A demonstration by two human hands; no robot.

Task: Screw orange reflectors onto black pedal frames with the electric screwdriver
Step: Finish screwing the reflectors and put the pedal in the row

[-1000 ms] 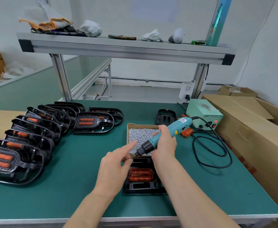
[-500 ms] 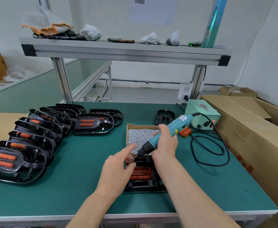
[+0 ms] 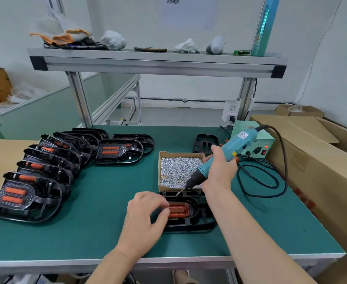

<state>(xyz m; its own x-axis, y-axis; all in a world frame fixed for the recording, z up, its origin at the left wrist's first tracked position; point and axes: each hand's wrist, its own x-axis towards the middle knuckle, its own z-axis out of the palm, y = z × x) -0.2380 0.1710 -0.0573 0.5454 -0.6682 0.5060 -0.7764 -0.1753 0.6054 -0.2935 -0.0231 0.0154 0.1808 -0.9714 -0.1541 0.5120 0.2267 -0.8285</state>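
Observation:
A black pedal frame lies on the green mat near the front edge, with an orange reflector seated in its middle. My left hand curls over the frame's left side, fingertips at the reflector's left end and thumb below them. My right hand grips the teal electric screwdriver, held at a slant. Its bit points down-left and hovers just above the frame's far edge. Whether a screw sits on the bit is too small to tell.
An open cardboard box of small silver screws stands just behind the frame. Several assembled pedals overlap in a row at left. A bare frame, the green power unit and its looped black cord lie at right. Large cardboard cartons flank the table.
My left hand has dropped from the screwdriver's tip down onto the left side of the pedal frame. The right hand still holds the screwdriver at about the same slant.

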